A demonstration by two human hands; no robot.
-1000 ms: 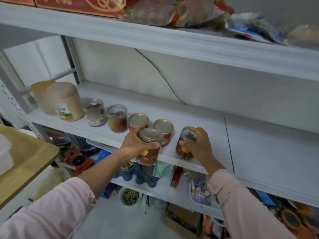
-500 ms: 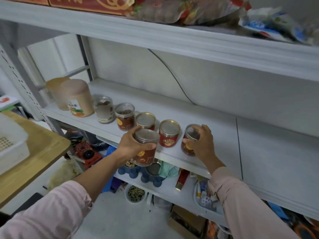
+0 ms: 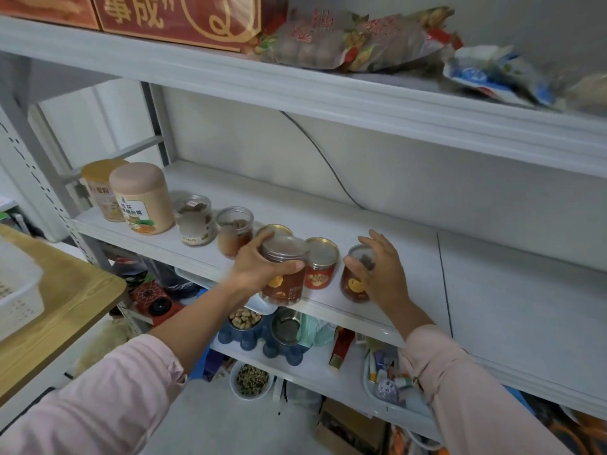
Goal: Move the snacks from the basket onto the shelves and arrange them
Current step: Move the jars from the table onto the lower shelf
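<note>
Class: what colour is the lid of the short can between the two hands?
The lid is gold, on a red can; head view.

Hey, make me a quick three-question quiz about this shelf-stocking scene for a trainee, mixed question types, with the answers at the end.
1. True or false: the left hand grips a brown-labelled jar.
2. The gold-lidded red can stands: A) between that jar and the second jar by the right hand; B) on the floor; C) on the top shelf.
3. Fill in: the white basket sits on a wooden ____.
Key: 1 true; 2 A; 3 table.
</note>
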